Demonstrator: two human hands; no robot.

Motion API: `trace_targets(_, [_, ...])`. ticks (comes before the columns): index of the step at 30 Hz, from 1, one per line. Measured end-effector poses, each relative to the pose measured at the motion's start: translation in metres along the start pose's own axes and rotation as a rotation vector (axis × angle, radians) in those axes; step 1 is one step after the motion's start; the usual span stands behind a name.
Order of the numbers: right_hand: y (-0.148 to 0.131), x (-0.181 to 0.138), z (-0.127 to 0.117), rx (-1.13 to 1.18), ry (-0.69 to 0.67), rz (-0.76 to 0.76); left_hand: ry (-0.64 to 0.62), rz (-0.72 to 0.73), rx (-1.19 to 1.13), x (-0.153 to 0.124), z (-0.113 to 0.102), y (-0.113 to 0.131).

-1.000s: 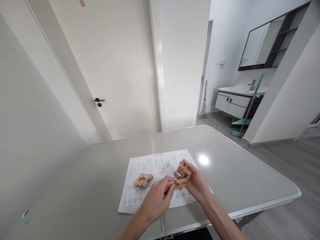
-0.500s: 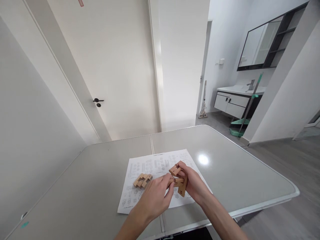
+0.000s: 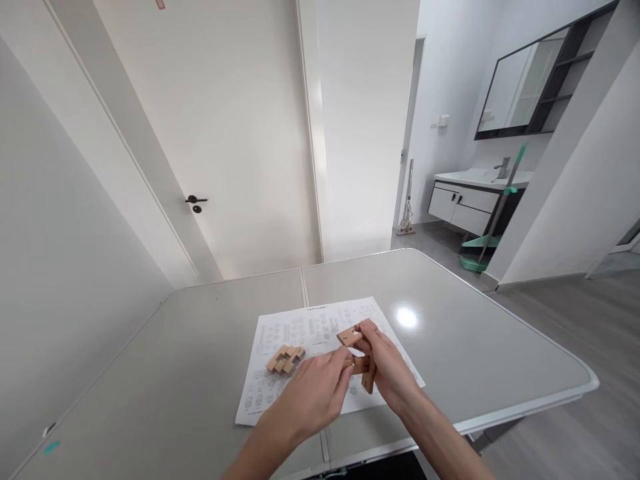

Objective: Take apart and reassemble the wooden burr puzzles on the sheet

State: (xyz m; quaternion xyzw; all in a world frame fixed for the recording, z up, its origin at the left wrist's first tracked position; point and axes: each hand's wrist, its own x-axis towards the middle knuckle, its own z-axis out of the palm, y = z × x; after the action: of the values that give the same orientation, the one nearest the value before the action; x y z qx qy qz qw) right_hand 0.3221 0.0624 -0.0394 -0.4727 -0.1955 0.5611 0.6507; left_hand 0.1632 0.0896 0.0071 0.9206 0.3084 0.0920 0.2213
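Note:
Above the printed sheet, both of my hands are closed on numbered wooden puzzle pieces. My right hand [image 3: 393, 367] grips a flat piece [image 3: 349, 337] at the top and an upright piece [image 3: 369, 380] marked 2 below it. My left hand [image 3: 317, 383] pinches the left end of a short wooden bar [image 3: 360, 365], whose other end meets the upright piece. Fingers hide parts of the pieces, so how they interlock cannot be made out. Left of my hands, several wooden pieces [image 3: 286, 359] lie together in a cluster on the paper.
A white sheet [image 3: 250, 407] printed with small diagrams lies on the grey folding table [image 3: 200, 373]. A white door [image 3: 250, 133] stands behind the table. To the right are a sink cabinet [image 3: 467, 203], a mop [image 3: 409, 200] and a green dustpan [image 3: 473, 264].
The pieces in my right hand have tilted, and the marked faces now show at a steeper angle. My left hand has shifted slightly right with the bar. The cluster on the paper stays put.

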Motion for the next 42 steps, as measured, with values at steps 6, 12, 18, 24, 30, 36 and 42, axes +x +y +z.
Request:
trace_targets(6, [0.001,0.001,0.001,0.059,-0.038,0.015,0.009,0.024,-0.135,0.000,-0.003,-0.005])
trace_targets(12, [-0.002,-0.004,0.007,0.092,0.004,-0.014,0.019,0.017,-0.233,0.001,0.001,-0.005])
trace_targets(18, [-0.010,-0.011,0.006,0.101,-0.046,-0.044,-0.009,-0.054,-0.390,-0.004,-0.004,-0.005])
trace_targets(24, [-0.007,-0.004,0.003,0.232,0.017,-0.113,-0.089,-0.093,-0.696,-0.012,0.003,-0.014])
trace_targets(30, [-0.013,0.002,-0.014,0.358,0.012,-0.224,-0.047,-0.052,-0.978,-0.016,0.017,-0.032])
trace_targets(36, [-0.012,-0.013,-0.018,0.332,-0.091,-0.194,0.067,-0.084,-1.042,-0.015,0.022,-0.039])
trace_targets(42, [0.003,-0.017,-0.014,0.413,-0.130,-0.073,0.072,-0.068,-1.080,-0.015,0.025,-0.035])
